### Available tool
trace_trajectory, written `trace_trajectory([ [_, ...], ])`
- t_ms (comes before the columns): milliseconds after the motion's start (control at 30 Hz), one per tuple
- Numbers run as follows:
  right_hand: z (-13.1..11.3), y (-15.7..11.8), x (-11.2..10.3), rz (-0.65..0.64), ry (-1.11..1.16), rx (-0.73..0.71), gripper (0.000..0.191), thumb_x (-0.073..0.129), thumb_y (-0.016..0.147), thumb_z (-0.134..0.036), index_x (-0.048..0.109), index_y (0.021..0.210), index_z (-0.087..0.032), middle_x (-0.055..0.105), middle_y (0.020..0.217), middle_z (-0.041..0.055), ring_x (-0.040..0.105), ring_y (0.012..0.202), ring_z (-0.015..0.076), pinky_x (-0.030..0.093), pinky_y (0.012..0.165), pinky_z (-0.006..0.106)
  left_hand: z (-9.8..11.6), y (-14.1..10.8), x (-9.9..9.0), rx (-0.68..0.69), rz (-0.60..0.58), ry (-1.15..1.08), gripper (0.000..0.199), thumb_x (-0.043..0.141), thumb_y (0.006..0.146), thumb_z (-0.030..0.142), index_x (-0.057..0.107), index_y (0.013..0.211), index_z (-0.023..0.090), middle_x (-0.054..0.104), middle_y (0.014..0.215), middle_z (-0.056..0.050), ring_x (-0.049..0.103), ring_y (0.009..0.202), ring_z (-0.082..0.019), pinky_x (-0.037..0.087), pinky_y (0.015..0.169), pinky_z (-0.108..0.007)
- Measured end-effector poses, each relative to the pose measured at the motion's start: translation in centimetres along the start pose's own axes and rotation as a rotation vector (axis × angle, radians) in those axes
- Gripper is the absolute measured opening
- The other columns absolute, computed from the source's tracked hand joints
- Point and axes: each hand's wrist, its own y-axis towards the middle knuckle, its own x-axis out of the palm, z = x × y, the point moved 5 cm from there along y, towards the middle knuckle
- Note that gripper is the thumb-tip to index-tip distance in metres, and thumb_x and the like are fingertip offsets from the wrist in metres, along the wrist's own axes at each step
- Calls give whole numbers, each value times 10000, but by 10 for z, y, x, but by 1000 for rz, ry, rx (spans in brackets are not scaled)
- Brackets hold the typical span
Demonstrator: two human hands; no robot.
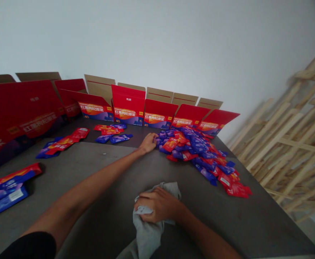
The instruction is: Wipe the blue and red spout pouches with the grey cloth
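My right hand is closed around a crumpled light grey cloth, which rests on the dark grey table and trails toward me. My left arm stretches far forward. At its end my left hand has curled fingers against the left edge of a large pile of blue-purple and red pouches. Its fingertips meet the blue-purple pouches there; whether one is pinched between them is hidden.
Red-and-blue cartons with raised flaps line the back, and larger ones stand at the left. Small groups of pouches lie at centre left and left. Flat printed packs sit near left. Wooden racks stand beyond the right edge.
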Motion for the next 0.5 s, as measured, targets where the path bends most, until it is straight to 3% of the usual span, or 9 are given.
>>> trace_trajectory([
  [133, 0, 0, -1, 19, 11, 2, 275, 643, 862, -382, 615, 1123, -299, 683, 1093, -41, 645, 848, 166, 407, 736, 259, -50, -14, -49, -107, 35, 179, 321, 561, 853, 160, 608, 1171, 152, 544, 1266, -144, 481, 1248, -290, 371, 1079, -452],
  [267, -1, 1, -2, 22, 33, -14, 265, 657, 855, -370, 613, 1103, -291, 683, 1090, -47, 653, 856, 160, 406, 733, 254, -100, -30, -95, -273, 41, 307, 435, 647, 745, 161, 594, 1165, 64, 518, 1305, -251, 370, 1330, -440, 252, 1095, -587],
  [367, 0, 1, -3, 24, 37, -6, 252, 661, 852, -362, 615, 1089, -287, 684, 1080, -49, 655, 862, 159, 407, 744, 255, -123, -39, -113, -357, 42, 331, 481, 700, 720, 210, 592, 1171, 83, 534, 1321, -237, 352, 1355, -440, 181, 1112, -614],
  [500, 1, 3, -1, 7, 46, 0, 256, 659, 849, -353, 619, 1093, -282, 689, 1066, -37, 660, 869, 161, 410, 741, 251, -132, -46, -118, -388, 69, 273, 472, 731, 703, 243, 606, 1144, 128, 582, 1287, -207, 411, 1330, -417, 209, 1112, -592],
])
